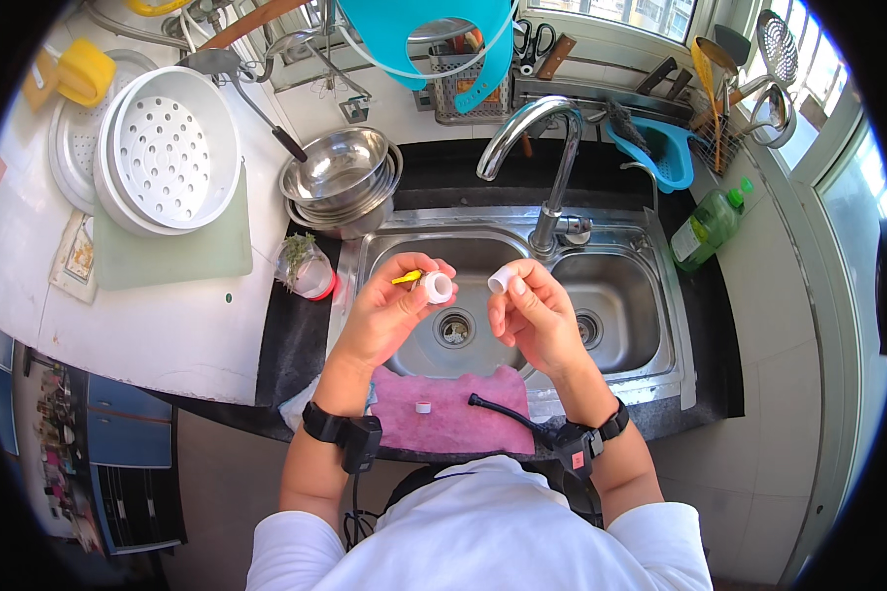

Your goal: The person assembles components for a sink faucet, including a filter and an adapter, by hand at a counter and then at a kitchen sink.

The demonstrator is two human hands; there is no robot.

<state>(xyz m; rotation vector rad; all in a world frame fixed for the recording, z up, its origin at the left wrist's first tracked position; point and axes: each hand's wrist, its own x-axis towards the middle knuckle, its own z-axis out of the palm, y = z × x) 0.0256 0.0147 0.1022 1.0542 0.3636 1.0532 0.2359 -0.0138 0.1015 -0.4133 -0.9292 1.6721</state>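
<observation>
White ring and white sleeve are pinched mid-frame by left hand and right hand respectively, fitting being seemingly in hand and aligned openings called for.

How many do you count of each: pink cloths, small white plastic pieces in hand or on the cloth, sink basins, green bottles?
Pink cloth: 1
Small white plastic pieces: 3 (left hand, right hand, pink cloth)
Sink basins: 2
Green bottle: 1
Total: 7

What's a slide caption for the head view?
Left hand holds a white ring-shaped part, right hand a white cylinder, over a steel sink.
</observation>
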